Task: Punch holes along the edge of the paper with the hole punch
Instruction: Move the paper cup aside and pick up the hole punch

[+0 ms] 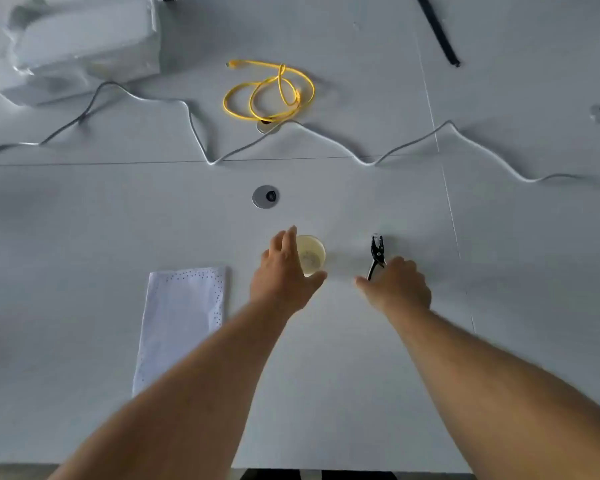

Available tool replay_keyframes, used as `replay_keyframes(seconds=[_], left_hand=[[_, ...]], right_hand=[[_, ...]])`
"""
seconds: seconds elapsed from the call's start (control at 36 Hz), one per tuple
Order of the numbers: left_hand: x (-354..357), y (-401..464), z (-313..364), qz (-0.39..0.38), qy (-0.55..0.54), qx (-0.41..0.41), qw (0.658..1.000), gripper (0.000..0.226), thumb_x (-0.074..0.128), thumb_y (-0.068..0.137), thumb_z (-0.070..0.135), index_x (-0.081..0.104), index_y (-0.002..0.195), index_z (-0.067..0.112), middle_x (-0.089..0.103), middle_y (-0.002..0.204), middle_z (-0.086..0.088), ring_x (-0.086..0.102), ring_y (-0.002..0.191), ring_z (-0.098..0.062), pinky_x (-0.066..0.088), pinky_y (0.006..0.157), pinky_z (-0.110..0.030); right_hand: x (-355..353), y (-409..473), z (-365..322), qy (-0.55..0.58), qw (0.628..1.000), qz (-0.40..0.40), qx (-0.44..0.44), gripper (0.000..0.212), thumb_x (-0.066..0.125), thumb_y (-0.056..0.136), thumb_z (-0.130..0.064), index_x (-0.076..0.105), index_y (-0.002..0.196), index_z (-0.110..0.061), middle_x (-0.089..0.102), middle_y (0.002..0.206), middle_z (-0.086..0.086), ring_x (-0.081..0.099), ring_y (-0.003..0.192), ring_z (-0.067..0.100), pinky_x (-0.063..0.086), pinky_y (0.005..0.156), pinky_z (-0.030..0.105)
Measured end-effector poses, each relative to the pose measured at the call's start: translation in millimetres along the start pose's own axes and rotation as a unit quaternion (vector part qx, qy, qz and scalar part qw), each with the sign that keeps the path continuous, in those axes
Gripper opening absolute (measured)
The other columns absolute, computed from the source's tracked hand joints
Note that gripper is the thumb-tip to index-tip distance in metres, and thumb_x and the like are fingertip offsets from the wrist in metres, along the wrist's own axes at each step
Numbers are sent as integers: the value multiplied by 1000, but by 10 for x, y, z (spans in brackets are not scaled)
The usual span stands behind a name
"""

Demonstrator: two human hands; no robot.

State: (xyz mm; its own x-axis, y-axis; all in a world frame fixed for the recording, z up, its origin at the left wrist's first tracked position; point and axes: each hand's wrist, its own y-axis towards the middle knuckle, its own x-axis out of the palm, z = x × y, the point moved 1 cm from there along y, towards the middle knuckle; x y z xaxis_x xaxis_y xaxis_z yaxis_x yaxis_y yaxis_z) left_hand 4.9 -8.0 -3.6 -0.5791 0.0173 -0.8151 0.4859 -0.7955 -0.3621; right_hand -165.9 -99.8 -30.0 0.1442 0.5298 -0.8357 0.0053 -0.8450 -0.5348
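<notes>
Both forearms reached out from the bottom of the view across the white table [361,375], bare to the elbow. To the left of them lay the paper [182,320], flat on the tabletop and well apart from either hand; a row of small holes ran along its far edge and partway down its right edge, with another faint line near the lower left edge, so a good share of the punching looked done, though the rest of the right edge appeared unpunched from here. The left hand [284,271] was spread, fingers extended, at a small clear cup [311,254] holding what looked like pale specks, possibly punched chads; whether the hand was actually gripping the cup or only arriving at it could not be told. The right hand [399,285] was curled over the handle end of the black hole punch [377,252], whose head pointed away from the person; the fingers seemed closed around the handles, but the hand hid the contact. Neither hand touched the sheet, so no hole was being made at this moment. Judged from the layout, what remained was bringing punch and paper together and filling in the unpunched stretches. Further back lay a coiled yellow cable [269,91] and a white cable [201,140].
</notes>
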Motion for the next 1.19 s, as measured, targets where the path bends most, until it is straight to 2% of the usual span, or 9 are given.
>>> replay_keyframes(seconds=[0.28, 0.69, 0.92, 1.19], left_hand=[[91, 39, -56, 13, 52, 14, 998, 80, 77, 86, 43, 36, 151, 23, 50, 149, -3, 53, 128, -31, 53, 85, -43], [317, -832, -379, -34, 75, 76, 994, 81, 79, 82, 49, 37, 148, 25, 54, 144, -2, 56, 125, -29, 53, 80, -39], [406, -1271, -584, -63, 102, 135, 984, 79, 78, 82, 52, 36, 144, 26, 55, 140, -1, 58, 120, -26, 48, 76, -35], [492, -1827, -760, -104, 125, 193, 968, 78, 77, 82, 55, 37, 142, 27, 55, 139, 2, 58, 121, -25, 52, 90, -38]], right_hand=[[61, -49, 85, -45, 999, 11, -11, 70, 72, 83, -50, 53, 132, -5, 58, 131, 15, 59, 120, 37, 53, 90, 42], [374, -835, 684, -60, 998, -10, 13, 61, 67, 83, -51, 52, 129, -15, 58, 128, 12, 60, 118, 36, 52, 91, 41], [634, -1301, 897, -50, 998, -24, 26, 66, 67, 83, -55, 49, 134, -18, 56, 129, 11, 62, 117, 35, 52, 90, 40], [808, -1722, 1116, -64, 998, -20, -11, 57, 62, 85, -55, 50, 128, -20, 59, 122, 7, 65, 109, 31, 53, 86, 39]])
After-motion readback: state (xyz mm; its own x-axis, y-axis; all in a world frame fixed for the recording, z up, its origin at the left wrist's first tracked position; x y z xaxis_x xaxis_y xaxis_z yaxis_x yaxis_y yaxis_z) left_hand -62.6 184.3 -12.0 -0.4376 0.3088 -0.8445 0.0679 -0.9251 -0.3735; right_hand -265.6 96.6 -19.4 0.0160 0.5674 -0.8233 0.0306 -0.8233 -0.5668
